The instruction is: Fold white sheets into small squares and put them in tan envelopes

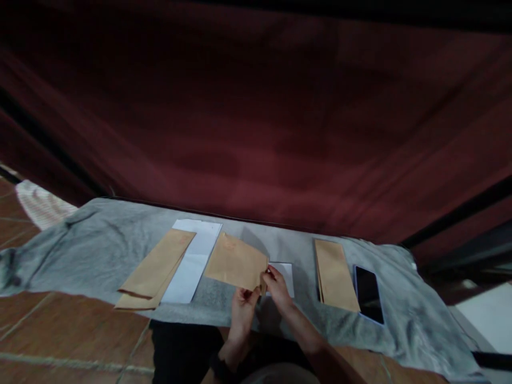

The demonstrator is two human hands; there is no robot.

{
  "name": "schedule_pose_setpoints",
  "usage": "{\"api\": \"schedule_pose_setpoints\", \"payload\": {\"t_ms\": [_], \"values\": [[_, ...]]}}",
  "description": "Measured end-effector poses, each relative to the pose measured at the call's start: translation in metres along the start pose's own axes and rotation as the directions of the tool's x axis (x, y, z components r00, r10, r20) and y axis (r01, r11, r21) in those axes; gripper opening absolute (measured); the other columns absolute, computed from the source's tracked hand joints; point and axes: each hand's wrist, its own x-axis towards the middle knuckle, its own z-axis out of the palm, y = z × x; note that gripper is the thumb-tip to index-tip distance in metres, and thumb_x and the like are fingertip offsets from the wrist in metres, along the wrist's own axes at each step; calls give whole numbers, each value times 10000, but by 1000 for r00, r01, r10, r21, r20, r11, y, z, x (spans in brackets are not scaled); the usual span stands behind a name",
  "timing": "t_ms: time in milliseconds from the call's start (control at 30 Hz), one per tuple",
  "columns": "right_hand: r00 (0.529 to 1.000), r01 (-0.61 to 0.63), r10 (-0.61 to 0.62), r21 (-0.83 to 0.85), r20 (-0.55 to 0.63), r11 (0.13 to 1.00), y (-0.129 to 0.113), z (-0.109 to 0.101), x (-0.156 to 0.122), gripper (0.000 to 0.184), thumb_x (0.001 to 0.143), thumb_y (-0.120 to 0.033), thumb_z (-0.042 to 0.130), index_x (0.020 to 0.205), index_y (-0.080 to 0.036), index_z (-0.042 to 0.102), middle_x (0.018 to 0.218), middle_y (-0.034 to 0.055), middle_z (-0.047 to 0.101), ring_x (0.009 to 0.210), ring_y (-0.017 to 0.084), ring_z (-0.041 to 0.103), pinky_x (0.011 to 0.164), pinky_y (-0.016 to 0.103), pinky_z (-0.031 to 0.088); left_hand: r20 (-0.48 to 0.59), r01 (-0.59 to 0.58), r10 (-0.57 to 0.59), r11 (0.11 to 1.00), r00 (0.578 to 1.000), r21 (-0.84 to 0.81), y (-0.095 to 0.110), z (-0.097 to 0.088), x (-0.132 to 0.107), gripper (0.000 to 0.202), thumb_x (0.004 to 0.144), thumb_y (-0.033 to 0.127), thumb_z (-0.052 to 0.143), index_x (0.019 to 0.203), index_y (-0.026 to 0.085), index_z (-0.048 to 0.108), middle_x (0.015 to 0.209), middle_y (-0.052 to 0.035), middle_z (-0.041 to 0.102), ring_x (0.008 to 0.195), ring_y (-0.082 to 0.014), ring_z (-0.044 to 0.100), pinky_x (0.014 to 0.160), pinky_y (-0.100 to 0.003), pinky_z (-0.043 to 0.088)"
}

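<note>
Your left hand [243,308] and right hand [277,288] pinch one kraft envelope [236,261], lower centre. Its held end looks unfinished.

Brown paper envelope [239,262], faintly red-marked near far corner, slants across my remote view, right end in left hand [244,308] and right hand [277,288].
</note>
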Motion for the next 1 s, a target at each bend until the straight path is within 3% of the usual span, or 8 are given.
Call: {"api": "schedule_pose_setpoints", "payload": {"t_ms": [167, 333, 567, 667, 767, 833, 900, 1000], "values": [[1000, 13, -13, -15, -16, 1000, -3, -10, 4, 234, 605, -349, 621, 786, -222, 697, 666, -15, 660, 664, 184, 594, 593, 267, 498, 111, -67, 60, 996, 992, 59, 0, 1, -5, 270, 657, 360, 807, 827, 163, 734, 875, -89, 780, 817, -225, 724, 776, -302, 553], [1000, -21, 21, 65, 14, 998, -17, -20, -6, 242, 658, -411, 619, 781, -210, 674, 754, 22, 703, 719, 206, 642, 629, 287, 516, 72, 204, -193, 959, 979, -195, 6, 2, -7, 261, 687, 352, 836, 815, 162, 710, 872, -71, 772, 823, -210, 741, 759, -286, 579], [983, -44, 9, 187, 184, 981, -42, -26, -26, 321, 678, -444, 703, 904, -217, 705, 895, 45, 751, 796, 221, 686, 704, 312, 544, 269, 460, -374, 756, 888, -466, 12, 4, -4, 150, 780, 127, 767, 856, 189, 654, 932, -51, 757, 905, -169, 742, 873, -281, 582], [976, 18, -36, 84, 214, 996, -46, -30, -22, 318, 689, -443, 715, 904, -209, 734, 892, 47, 758, 791, 229, 690, 736, 340, 548, 214, 465, -413, 787, 885, -406, 4, 2, -7, 193, 758, 142, 799, 858, 198, 644, 906, -29, 752, 826, -142, 739, 795, -243, 584], [987, 92, -78, -91, 141, 992, -44, -39, -12, 246, 705, -430, 691, 815, -216, 740, 790, 30, 748, 750, 232, 681, 729, 352, 542, 259, 477, -437, 871, 862, -118, -7, -5, -11, 243, 757, 328, 820, 849, 181, 649, 831, -59, 740, 759, -180, 734, 711, -275, 587], [991, 114, -103, -151, 83, 982, -42, -47, -7, 171, 697, -370, 689, 783, -230, 738, 750, 16, 738, 751, 231, 669, 731, 344, 533, 309, 260, -299, 952, 903, 162, -9, -10, -13, 293, 767, 426, 783, 853, 173, 663, 831, -92, 735, 803, -238, 735, 733, -344, 592], [991, 129, -120, -177, 61, 976, -41, -54, -5, 145, 690, -313, 682, 800, -242, 745, 768, 8, 742, 773, 230, 666, 747, 335, 529, 380, -194, 31, 897, 925, 398, -3, -11, -11, 343, 770, 413, 761, 1014, 184, 687, 1070, -134, 729, 1056, -307, 691, 914, -448, 554], [983, 165, -145, -186, 116, 969, -42, -59, -10, 245, 720, -294, 646, 931, -246, 761, 881, 3, 764, 832, 236, 679, 777, 344, 538, 592, -700, 375, 401, 714, 591, 20, -6, -1, 749, 768, 331, 762, 1453, 246, 473, 1603, -143, 347, 1491, -373, 275, 1181, -603, 247]]}}
